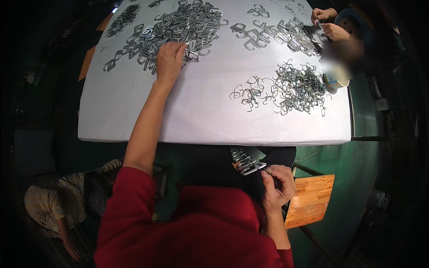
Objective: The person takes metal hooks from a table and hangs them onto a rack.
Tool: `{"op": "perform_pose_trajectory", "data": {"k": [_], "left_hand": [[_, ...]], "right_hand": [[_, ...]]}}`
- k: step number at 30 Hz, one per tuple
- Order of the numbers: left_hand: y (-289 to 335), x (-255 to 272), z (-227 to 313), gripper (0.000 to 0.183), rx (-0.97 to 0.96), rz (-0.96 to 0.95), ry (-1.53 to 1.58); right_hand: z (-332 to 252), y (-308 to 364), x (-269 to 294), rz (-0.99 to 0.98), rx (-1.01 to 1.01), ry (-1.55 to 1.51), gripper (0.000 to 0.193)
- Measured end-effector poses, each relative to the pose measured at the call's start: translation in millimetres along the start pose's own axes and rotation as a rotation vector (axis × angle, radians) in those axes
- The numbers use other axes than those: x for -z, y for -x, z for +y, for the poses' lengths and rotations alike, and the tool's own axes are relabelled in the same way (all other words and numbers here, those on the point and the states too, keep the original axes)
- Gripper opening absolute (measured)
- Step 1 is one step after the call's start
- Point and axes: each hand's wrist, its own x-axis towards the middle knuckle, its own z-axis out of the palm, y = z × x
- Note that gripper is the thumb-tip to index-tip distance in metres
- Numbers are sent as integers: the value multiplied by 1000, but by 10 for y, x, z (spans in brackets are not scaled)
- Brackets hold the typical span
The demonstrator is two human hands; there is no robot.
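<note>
My left hand (169, 62) reaches over the near edge of a large heap of silver metal buckles (178, 27). Its fingers are curled, and one shiny buckle shows at the thumb and fingertip. Low over my lap, past the table's near edge, my right hand (280, 184) is closed in a pinch. What lies between its fingertips is too small to name. Just left of those fingertips, a row of linked metal buckles (243, 161) rests by my thigh. A pile of thin bent wire hooks (301, 89) lies on the table's right side.
The table (201, 120) has a white cover. Another person's hands (330, 27) work at the far right, beside a smaller buckle heap (290, 35). A small container (337, 81) stands at the right edge. A wooden stool (310, 201) is right of me; another person (58, 205) is lower left.
</note>
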Motion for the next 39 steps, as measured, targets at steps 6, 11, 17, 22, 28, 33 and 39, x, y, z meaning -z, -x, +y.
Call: {"op": "perform_pose_trajectory", "data": {"k": [6, 11, 17, 22, 28, 33, 39], "left_hand": [[155, 357, 539, 18, 264, -148, 187], [701, 678, 1783, 11, 134, -497, 608], [953, 960, 2192, 16, 0, -485, 696], [1004, 999, 2184, 20, -94, -471, 675], [1024, 1036, 2150, 22, -112, -500, 683], [1105, 1024, 2070, 24, -103, -497, 642], [1177, 1005, 2036, 23, -50, -495, 700]], "right_hand": [[59, -9, -23, -27, -36, -56, 12], [165, 5, -35, -33, -69, -37, 12], [152, -35, -65, -7, -86, -33, 11], [136, -13, -87, -18, -100, 33, 10], [196, 25, -133, -45, -97, 54, 11], [297, 6, -46, -170, -69, 41, 15], [683, -643, -98, -301, -187, 295, 14]]}}
